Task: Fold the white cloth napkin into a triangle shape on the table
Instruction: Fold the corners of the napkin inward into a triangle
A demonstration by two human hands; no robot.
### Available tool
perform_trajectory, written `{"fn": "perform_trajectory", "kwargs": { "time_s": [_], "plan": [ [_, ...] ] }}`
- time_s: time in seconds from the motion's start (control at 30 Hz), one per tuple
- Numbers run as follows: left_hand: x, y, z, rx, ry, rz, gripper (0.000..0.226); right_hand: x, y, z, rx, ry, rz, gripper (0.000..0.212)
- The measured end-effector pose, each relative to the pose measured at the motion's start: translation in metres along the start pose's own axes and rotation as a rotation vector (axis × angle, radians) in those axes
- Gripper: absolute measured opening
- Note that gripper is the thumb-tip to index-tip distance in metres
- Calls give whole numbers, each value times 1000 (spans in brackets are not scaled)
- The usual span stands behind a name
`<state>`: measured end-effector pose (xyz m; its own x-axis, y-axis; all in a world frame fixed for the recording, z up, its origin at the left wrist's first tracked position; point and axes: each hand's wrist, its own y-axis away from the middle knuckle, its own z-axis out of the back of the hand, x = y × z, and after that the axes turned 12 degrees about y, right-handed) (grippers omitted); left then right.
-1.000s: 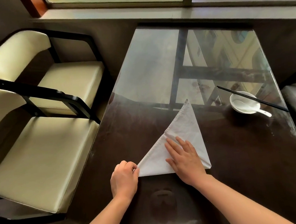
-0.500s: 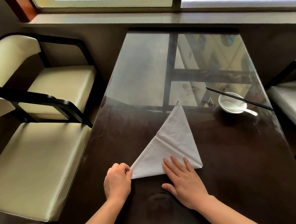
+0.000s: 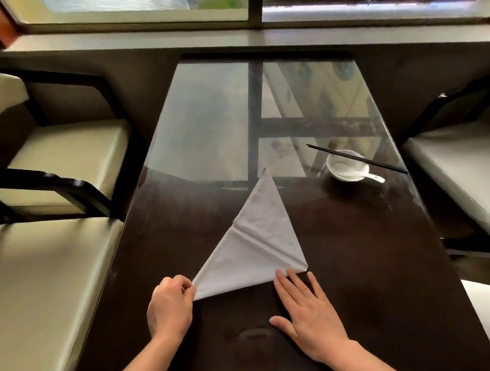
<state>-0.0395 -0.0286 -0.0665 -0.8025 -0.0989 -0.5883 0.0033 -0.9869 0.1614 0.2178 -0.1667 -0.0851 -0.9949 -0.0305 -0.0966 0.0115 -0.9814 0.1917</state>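
Right hand (image 3: pixel 310 314) has slid back off the white folded cloth napkin (image 3: pixel 256 244), flat and open, fingertips at its near edge. Left hand (image 3: pixel 169 308) pinches the left corner; the point aims away.

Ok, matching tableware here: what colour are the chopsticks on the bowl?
Black chopsticks; head view shows them best.

I see a plain white napkin (image 3: pixel 256 244) on a glossy dark brown table (image 3: pixel 361 269). Near the table's right edge I make out a white bowl (image 3: pixel 346 177), a white spoon (image 3: pixel 373 176) and black chopsticks (image 3: pixel 357 158). The chairs (image 3: pixel 46 290) along the left edge have cream cushions and black frames.
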Motion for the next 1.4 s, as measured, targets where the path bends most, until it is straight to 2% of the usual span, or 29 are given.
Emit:
{"fn": "perform_trajectory", "kwargs": {
  "time_s": [0.27,0.4,0.47,0.6,0.77,1.03,1.17,1.27,1.4],
  "plan": [
    [-4,4,1,13,-14,41,3,-31,14,-1,-81,-142,-155,69],
    [1,7,2,21,-12,137,32,-36,2,11,-158,-243,-250,65],
    [1,6,5,33,-20,199,37,-37,-7,14,-182,-254,-262,59],
    [-3,1,10,62,-6,290,27,-36,-22,20,-115,-273,-223,52],
    [-10,0,14,30,173,418,20,-36,-28,20,-28,-274,-201,56],
    [-9,5,13,-10,276,471,15,-34,-25,0,-77,-100,-180,57],
    [-11,8,11,-84,346,469,18,-35,-29,1,-115,-102,-178,52],
    [-9,9,13,-118,412,474,18,-40,-38,8,-142,-180,-219,47],
    [-5,11,13,-156,593,549,17,-35,-57,26,-107,-482,-458,49]
  ]
}}
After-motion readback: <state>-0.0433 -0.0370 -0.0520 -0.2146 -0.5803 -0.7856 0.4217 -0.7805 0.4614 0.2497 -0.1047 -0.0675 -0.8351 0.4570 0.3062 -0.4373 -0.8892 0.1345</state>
